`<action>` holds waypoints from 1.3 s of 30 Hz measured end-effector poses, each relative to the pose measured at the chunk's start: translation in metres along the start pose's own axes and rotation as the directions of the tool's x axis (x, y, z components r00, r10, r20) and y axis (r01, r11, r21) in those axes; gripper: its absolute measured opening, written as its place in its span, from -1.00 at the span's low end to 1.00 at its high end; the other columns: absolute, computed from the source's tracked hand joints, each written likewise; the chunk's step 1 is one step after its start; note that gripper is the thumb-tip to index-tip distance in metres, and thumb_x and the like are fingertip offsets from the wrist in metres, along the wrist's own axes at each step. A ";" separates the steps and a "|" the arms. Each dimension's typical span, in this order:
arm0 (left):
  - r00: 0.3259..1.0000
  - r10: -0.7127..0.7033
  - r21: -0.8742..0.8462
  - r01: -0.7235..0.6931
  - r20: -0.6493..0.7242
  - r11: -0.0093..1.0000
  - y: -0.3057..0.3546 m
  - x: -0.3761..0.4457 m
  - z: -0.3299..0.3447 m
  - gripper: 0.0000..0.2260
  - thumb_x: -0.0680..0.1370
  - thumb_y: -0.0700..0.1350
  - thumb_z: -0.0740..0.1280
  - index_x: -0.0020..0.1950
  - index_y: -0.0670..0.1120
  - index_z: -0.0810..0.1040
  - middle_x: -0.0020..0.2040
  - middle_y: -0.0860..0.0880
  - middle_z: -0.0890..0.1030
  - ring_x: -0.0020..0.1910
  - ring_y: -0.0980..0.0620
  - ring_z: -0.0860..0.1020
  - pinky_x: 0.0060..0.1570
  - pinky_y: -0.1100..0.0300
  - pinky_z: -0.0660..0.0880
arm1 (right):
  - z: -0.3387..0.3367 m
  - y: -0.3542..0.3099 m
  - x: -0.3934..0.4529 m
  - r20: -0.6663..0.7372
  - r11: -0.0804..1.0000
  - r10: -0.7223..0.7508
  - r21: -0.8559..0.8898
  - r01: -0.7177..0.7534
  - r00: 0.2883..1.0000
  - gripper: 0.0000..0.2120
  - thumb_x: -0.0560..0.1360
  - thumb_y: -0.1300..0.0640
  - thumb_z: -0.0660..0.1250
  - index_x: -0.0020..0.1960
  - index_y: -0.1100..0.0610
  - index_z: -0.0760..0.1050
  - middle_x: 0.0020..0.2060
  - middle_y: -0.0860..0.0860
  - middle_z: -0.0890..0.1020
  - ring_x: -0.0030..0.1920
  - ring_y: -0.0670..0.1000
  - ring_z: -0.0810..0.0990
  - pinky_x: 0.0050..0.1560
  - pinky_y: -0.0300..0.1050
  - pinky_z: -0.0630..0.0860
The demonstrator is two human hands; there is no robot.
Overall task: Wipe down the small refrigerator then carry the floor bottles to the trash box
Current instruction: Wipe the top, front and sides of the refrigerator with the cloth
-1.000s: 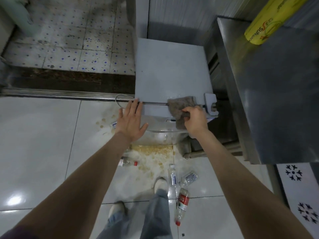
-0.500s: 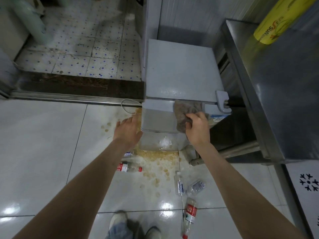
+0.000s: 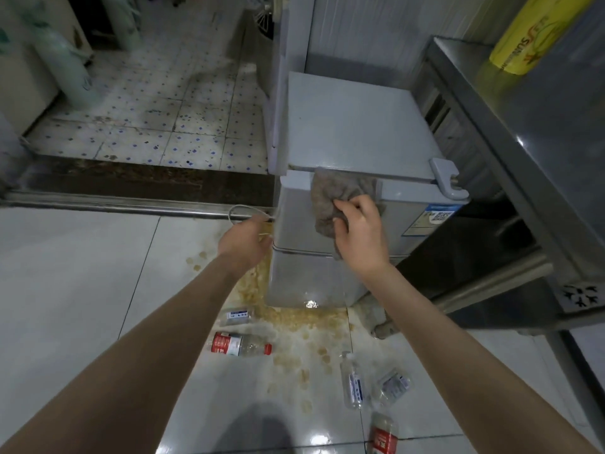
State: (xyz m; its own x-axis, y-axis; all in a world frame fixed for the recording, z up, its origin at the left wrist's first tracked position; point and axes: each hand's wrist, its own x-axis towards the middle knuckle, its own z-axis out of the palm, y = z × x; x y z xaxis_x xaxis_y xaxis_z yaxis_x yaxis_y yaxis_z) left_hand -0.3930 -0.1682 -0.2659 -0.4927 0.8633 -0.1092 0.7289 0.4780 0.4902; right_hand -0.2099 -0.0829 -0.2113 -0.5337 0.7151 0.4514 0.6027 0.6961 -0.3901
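My right hand (image 3: 361, 237) holds a crumpled grey-brown cloth (image 3: 340, 199) in a closed grip, pressed against the upper front of the small pale-grey refrigerator (image 3: 353, 132), just under its lid edge. My left hand (image 3: 244, 242) sits at the refrigerator's left front corner; I cannot tell its grip. Clear plastic bottles lie on the glossy white floor tiles (image 3: 82, 273): one red-labelled (image 3: 240, 345), one blue-labelled (image 3: 352, 383), amid yellowish spill stains (image 3: 294, 322). Steel tabletop (image 3: 540, 126) to the right.
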 end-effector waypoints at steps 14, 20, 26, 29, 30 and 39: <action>0.946 0.198 -0.072 -0.223 -0.258 0.972 -0.022 0.015 0.040 -0.68 0.52 0.13 0.23 0.20 0.01 0.45 0.06 0.01 0.65 0.05 -0.10 0.60 0.00 0.01 0.54 | 0.035 0.030 -0.014 -0.234 0.965 -0.260 -0.051 0.255 0.937 -0.71 0.35 0.39 0.42 0.08 0.32 0.59 -0.18 0.21 0.53 -0.19 0.18 0.54 -0.14 -0.05 0.52; 0.905 0.226 -0.082 -0.273 -0.361 0.959 -0.022 0.025 0.055 -0.68 0.54 0.09 0.24 0.22 -0.03 0.47 0.01 -0.01 0.67 0.05 -0.10 0.60 -0.02 0.04 0.54 | 0.050 0.045 -0.018 -0.311 0.965 -0.262 -0.053 0.258 0.914 -0.71 0.36 0.37 0.41 0.08 0.28 0.60 -0.16 0.19 0.54 -0.17 0.18 0.56 -0.12 -0.03 0.54; 0.885 0.210 -0.122 -0.283 -0.416 0.951 -0.022 0.030 0.069 -0.69 0.55 0.10 0.23 0.21 -0.01 0.45 0.00 -0.03 0.66 0.00 -0.09 0.60 -0.05 0.08 0.54 | 0.061 0.048 -0.016 -0.343 0.977 -0.209 -0.035 0.210 0.916 -0.68 0.40 0.31 0.38 0.16 0.22 0.56 -0.06 0.19 0.53 -0.01 0.22 0.53 -0.01 0.03 0.51; 0.903 0.189 -0.142 -0.260 -0.386 0.955 -0.023 0.033 0.070 -0.72 0.55 0.08 0.25 0.19 -0.01 0.46 0.02 -0.05 0.65 0.00 -0.09 0.60 -0.03 0.10 0.52 | 0.065 0.045 -0.014 -0.355 0.980 -0.197 -0.041 0.195 0.914 -0.60 0.38 0.28 0.40 0.21 0.17 0.52 -0.05 0.19 0.50 0.01 0.22 0.50 0.00 0.01 0.48; 0.909 0.183 -0.147 -0.254 -0.375 0.956 -0.022 0.033 0.069 -0.73 0.55 0.07 0.25 0.19 -0.01 0.47 0.04 -0.05 0.64 0.00 -0.08 0.59 -0.05 0.12 0.50 | 0.066 0.044 -0.014 -0.364 0.981 -0.192 -0.049 0.187 0.911 -0.58 0.37 0.27 0.41 0.22 0.16 0.51 -0.05 0.19 0.49 -0.01 0.21 0.49 -0.04 -0.01 0.48; 0.939 0.176 -0.155 -0.229 -0.297 0.961 -0.025 0.046 0.061 -0.75 0.51 0.08 0.30 0.08 -0.04 0.49 0.01 -0.07 0.63 0.02 -0.10 0.57 0.03 0.04 0.53 | 0.092 0.067 -0.020 -0.402 0.936 -0.339 -0.236 0.262 0.850 -0.64 0.32 0.30 0.39 0.11 0.18 0.59 -0.11 0.18 0.53 -0.08 0.06 0.35 -0.20 -0.07 0.54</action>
State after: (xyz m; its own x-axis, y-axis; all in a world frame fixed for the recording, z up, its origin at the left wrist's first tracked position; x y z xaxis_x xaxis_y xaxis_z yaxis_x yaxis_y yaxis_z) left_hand -0.4051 -0.1313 -0.3357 -0.4754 0.8463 0.2403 0.7398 0.2367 0.6299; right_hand -0.2132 -0.0444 -0.3205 -0.4199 0.3462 0.8389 0.5644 0.8235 -0.0574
